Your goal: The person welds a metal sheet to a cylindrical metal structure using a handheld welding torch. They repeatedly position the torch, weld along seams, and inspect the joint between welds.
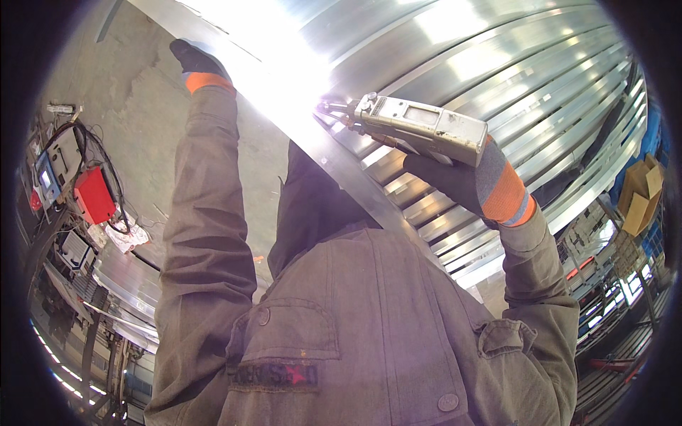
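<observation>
Jacket (355, 312) foremost, right hand (474, 181) grips a tool (430, 126), left hand's (200, 65) finger state is unclear, cardboard box (641, 192) gapes.

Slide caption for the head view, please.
Gloved right hand holding a boxy tool beside white glare, left hand by the slatted metal frame.

Long metal slats (511, 71), concrete floor (138, 92) and cabled equipment (94, 197) mark a metal workshop.
</observation>
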The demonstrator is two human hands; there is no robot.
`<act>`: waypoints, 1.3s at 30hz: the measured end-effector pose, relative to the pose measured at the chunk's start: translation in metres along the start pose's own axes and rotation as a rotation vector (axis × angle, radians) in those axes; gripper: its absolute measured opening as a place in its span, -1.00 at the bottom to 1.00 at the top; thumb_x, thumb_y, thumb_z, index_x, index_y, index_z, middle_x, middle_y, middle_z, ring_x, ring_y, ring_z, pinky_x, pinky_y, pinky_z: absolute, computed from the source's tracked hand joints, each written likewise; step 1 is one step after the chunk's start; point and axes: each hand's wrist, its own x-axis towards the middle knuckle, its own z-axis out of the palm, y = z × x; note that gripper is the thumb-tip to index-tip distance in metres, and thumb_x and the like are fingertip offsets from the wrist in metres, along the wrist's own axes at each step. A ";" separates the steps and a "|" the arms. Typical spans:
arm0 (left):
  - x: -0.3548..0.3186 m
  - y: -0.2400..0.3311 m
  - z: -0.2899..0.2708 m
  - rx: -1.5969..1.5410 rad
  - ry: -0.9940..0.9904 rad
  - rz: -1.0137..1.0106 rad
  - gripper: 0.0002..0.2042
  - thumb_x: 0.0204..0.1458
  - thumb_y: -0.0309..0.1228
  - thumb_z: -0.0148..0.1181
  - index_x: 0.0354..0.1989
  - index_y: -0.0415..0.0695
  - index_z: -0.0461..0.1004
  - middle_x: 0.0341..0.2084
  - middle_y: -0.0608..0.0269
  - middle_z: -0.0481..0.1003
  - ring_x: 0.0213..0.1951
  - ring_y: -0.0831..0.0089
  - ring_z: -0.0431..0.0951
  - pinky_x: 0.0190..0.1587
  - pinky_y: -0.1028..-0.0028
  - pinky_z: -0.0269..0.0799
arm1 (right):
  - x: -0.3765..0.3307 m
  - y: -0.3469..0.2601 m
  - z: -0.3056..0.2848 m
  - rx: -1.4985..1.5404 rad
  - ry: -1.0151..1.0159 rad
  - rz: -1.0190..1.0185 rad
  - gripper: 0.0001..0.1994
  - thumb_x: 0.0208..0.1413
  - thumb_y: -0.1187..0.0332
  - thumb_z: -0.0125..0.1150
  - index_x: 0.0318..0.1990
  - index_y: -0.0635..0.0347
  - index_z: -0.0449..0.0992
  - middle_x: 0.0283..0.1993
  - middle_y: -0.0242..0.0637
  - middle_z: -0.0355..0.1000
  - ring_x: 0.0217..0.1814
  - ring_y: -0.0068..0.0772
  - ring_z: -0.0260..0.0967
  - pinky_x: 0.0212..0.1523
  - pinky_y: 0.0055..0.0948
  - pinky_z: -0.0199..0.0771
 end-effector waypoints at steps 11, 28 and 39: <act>-0.001 0.001 -0.001 -0.010 -0.015 0.001 -0.02 0.18 0.45 0.04 0.39 -0.31 0.39 0.35 0.07 0.45 0.25 0.14 0.49 0.31 0.21 0.40 | -0.002 -0.001 -0.001 -0.015 -0.006 0.004 -0.57 0.28 0.29 0.42 0.27 0.17 0.59 0.05 -0.22 0.67 0.03 -0.38 0.62 0.06 -0.35 0.65; 0.002 0.002 -0.002 -0.040 -0.026 -0.001 -0.08 0.20 0.38 0.10 0.39 -0.27 0.39 0.35 0.10 0.43 0.24 0.15 0.50 0.28 0.18 0.43 | -0.008 0.003 -0.006 -0.091 -0.038 0.016 -0.59 0.28 0.29 0.43 0.25 0.14 0.60 0.01 -0.24 0.68 -0.02 -0.42 0.63 0.01 -0.37 0.66; 0.004 0.002 -0.003 -0.071 -0.038 -0.015 -0.12 0.21 0.34 0.14 0.39 -0.25 0.39 0.36 0.12 0.43 0.24 0.16 0.50 0.26 0.16 0.44 | -0.012 0.004 -0.007 -0.055 -0.044 0.089 -0.57 0.27 0.26 0.45 0.26 0.13 0.60 0.00 -0.26 0.68 -0.02 -0.43 0.63 -0.01 -0.38 0.64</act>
